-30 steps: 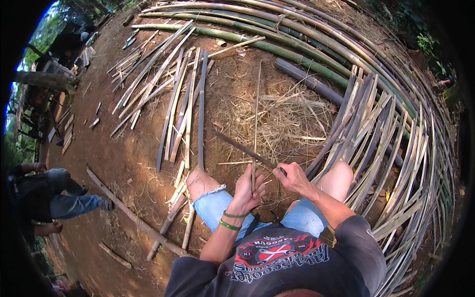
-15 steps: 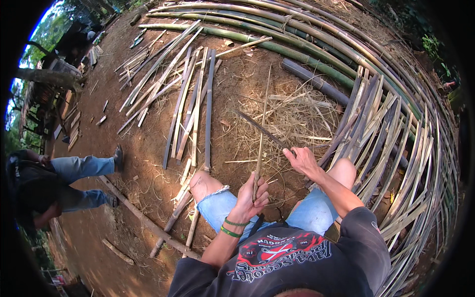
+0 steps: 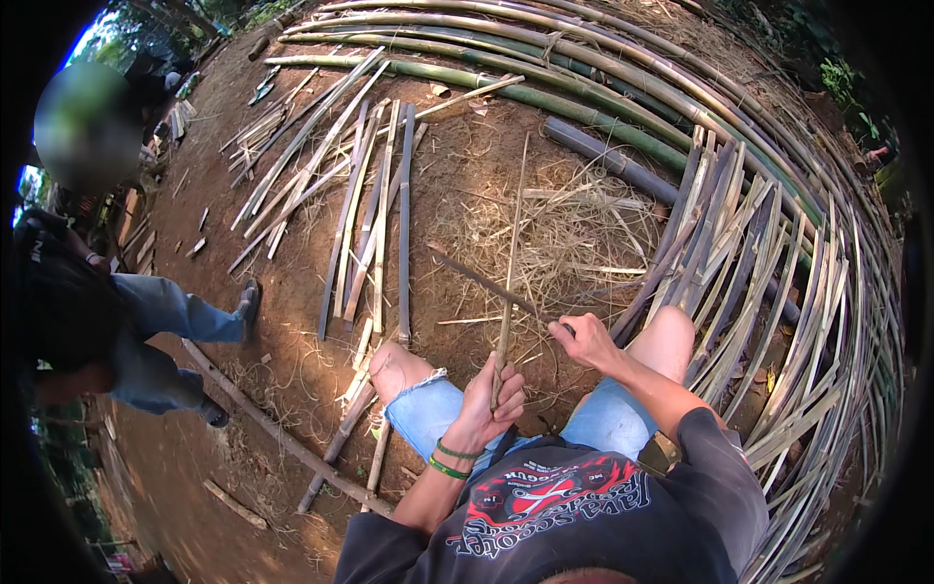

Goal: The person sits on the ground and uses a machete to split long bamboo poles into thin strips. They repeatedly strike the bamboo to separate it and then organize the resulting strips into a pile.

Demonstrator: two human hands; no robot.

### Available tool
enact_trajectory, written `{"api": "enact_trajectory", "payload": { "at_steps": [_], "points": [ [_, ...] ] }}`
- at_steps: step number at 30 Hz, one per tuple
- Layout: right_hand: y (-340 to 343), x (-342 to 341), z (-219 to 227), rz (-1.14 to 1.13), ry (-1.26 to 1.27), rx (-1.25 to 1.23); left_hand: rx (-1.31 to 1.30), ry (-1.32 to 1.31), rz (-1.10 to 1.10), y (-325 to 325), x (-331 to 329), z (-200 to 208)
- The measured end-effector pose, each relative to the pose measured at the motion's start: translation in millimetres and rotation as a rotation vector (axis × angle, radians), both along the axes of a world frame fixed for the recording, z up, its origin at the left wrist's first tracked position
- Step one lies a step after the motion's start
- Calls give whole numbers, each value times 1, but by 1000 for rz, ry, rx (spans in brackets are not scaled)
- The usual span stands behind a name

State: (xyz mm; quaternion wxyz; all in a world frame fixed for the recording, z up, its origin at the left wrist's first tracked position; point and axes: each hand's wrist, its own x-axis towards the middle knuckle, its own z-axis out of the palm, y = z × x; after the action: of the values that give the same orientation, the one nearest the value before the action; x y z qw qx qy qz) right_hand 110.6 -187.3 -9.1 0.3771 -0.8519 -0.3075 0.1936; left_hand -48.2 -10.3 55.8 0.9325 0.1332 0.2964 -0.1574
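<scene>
Bare brown earth [image 3: 302, 321] underlies the scene. At nine o'clock stands one other person [image 3: 68, 302]; at eight lies one long pole [image 3: 282, 435]; at ten, slats [image 3: 405, 243] too overlapped to count. At six o'clock the left hand [image 3: 491, 391] closes around one thin bamboo strip [image 3: 516, 224], which points to twelve. One knife [image 3: 482, 280], blade toward ten, crosses the strip, contact unclear; the right hand [image 3: 586, 343], at four, clasps its near end. At three o'clock lie many split lengths [image 3: 705, 224].

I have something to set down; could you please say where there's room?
Brown soil lies mostly bare between the long brown wooden pole and pale flat bamboo strips. Crowded: tan stringy shavings ahead, curved tan bamboo strips right.
</scene>
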Motion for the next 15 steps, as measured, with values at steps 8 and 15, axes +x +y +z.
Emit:
{"api": "enact_trajectory", "payload": {
  "at_steps": [8, 15],
  "points": [
    [-7, -7, 2, 167, -96, 62, -91, -2, -33, 1, -22, 21],
    [-6, 13, 3, -85, -33, -43, -216, -31, -29, 8, -47, 39]
  ]
}}
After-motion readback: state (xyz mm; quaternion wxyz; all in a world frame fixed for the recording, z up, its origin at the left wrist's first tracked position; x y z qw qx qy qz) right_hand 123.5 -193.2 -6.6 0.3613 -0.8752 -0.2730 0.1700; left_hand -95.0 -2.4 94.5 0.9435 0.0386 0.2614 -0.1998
